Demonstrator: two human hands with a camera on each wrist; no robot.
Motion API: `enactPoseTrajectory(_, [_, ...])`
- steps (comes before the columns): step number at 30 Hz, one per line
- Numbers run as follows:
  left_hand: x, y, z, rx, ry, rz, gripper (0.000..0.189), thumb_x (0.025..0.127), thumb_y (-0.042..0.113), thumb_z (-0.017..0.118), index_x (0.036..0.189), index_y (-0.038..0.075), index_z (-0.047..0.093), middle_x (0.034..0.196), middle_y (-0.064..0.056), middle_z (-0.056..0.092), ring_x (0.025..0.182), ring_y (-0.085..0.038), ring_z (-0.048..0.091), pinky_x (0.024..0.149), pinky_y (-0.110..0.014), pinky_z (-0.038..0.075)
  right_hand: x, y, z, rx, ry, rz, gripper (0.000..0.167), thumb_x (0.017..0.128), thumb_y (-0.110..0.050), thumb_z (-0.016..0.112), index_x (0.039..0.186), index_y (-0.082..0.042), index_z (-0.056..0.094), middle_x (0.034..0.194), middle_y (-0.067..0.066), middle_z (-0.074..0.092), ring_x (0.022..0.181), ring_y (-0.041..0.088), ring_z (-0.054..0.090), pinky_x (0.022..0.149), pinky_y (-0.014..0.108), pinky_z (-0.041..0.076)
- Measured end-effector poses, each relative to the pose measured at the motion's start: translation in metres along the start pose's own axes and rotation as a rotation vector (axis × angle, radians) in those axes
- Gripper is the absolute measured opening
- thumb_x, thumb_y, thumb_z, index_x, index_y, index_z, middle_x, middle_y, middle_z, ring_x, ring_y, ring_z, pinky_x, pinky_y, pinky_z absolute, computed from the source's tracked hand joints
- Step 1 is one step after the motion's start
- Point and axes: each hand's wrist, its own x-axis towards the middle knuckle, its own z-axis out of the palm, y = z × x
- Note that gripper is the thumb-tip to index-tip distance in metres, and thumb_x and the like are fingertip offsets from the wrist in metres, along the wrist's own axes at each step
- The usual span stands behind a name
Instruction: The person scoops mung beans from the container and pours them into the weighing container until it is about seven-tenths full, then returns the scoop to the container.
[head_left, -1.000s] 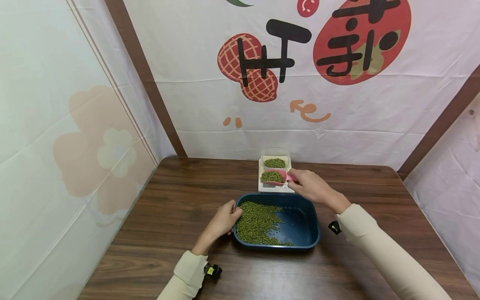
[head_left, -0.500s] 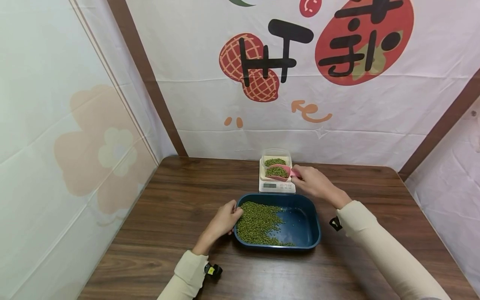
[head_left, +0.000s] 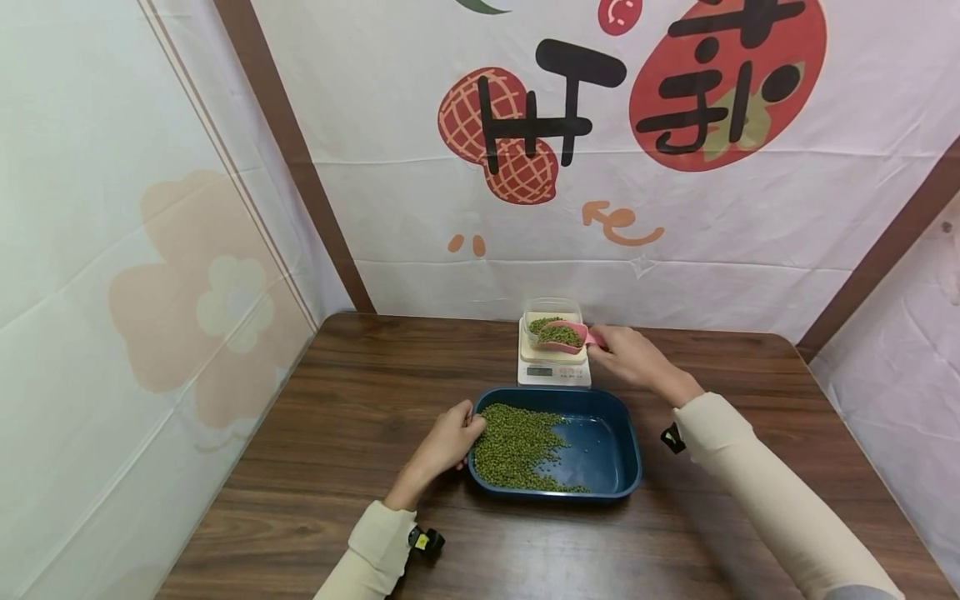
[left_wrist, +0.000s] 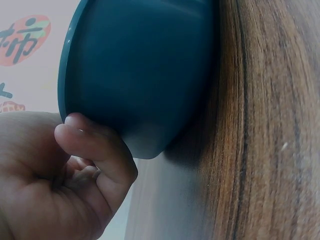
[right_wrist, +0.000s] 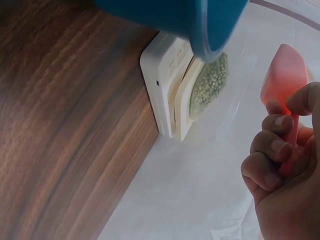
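Observation:
My left hand (head_left: 448, 435) grips the left rim of a blue tub (head_left: 600, 493); the left wrist view shows its fingers (left_wrist: 107, 155) curled at the rim. Green beans (head_left: 513, 450) cover the tub's left side, with bare bottom on the right. My right hand (head_left: 628, 357) holds a pink scoop (right_wrist: 285, 75) by its handle. Heaped with green beans, the scoop hangs above the front part of a clear plastic box (head_left: 552, 307). That box holds some green beans (right_wrist: 210, 82) and stands on a white kitchen scale (head_left: 536, 379).
Everything stands on a brown wood-grain table (head_left: 375, 400), the scale behind the tub near the back edge. A printed white cloth (head_left: 420, 287) hangs behind the table, and another cloth hangs at the left.
My right hand has moved the loaded scoop back and slightly right, from over the front of the scale to over the box. My left hand has stayed on the tub rim.

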Motion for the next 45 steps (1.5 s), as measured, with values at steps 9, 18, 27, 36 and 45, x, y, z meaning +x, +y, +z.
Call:
enactPoseTrajectory(9, [0.001, -0.001, -0.001, 0.004, -0.001, 0.006, 0.026, 0.109, 0.015, 0.049, 0.084, 0.011, 0.041, 0.064, -0.002, 0.047, 0.044, -0.014, 0.048, 0.042, -0.027, 0.045, 0.006, 0.005, -0.004, -0.036, 0.001, 0.006, 0.014, 0.106, -0.020, 0.060, 0.105, -0.006, 0.062, 0.072, 0.002, 0.047, 0.062, 0.016, 0.044, 0.060, 0.031, 0.037])
enactPoseTrajectory(18, [0.000, 0.000, -0.001, 0.004, -0.008, 0.002, 0.025, 0.108, 0.015, 0.049, 0.084, 0.011, 0.041, 0.065, -0.002, 0.047, 0.045, -0.014, 0.048, 0.042, -0.026, 0.045, 0.013, 0.006, -0.009, -0.022, -0.002, 0.034, 0.015, 0.107, -0.020, 0.059, 0.105, -0.004, 0.061, 0.072, 0.004, 0.047, 0.062, 0.018, 0.045, 0.058, 0.031, 0.036])
enactPoseTrajectory(27, [0.001, 0.000, -0.001, 0.010, 0.001, 0.005, 0.024, 0.106, 0.014, 0.049, 0.083, 0.011, 0.042, 0.064, -0.001, 0.046, 0.043, -0.014, 0.048, 0.042, -0.026, 0.045, 0.019, 0.009, -0.009, -0.045, -0.004, 0.037, 0.016, 0.107, -0.019, 0.059, 0.105, -0.003, 0.061, 0.072, 0.005, 0.046, 0.062, 0.018, 0.044, 0.060, 0.033, 0.036])
enactPoseTrajectory(36, [-0.002, 0.001, -0.001, 0.011, 0.000, 0.010, 0.024, 0.106, 0.014, 0.049, 0.084, 0.011, 0.042, 0.062, -0.001, 0.045, 0.043, -0.015, 0.047, 0.042, -0.027, 0.045, 0.024, 0.013, -0.012, -0.056, -0.019, 0.053, 0.017, 0.106, -0.018, 0.057, 0.101, -0.002, 0.059, 0.071, 0.005, 0.045, 0.062, 0.018, 0.045, 0.058, 0.031, 0.035])
enactPoseTrajectory(45, [-0.002, 0.001, -0.002, 0.012, 0.001, 0.006, 0.024, 0.106, 0.014, 0.050, 0.084, 0.011, 0.042, 0.064, -0.001, 0.045, 0.043, -0.014, 0.048, 0.042, -0.026, 0.045, 0.029, 0.015, -0.012, -0.083, -0.039, 0.053, 0.019, 0.107, -0.019, 0.057, 0.104, 0.000, 0.060, 0.071, 0.004, 0.043, 0.063, 0.019, 0.044, 0.060, 0.032, 0.036])
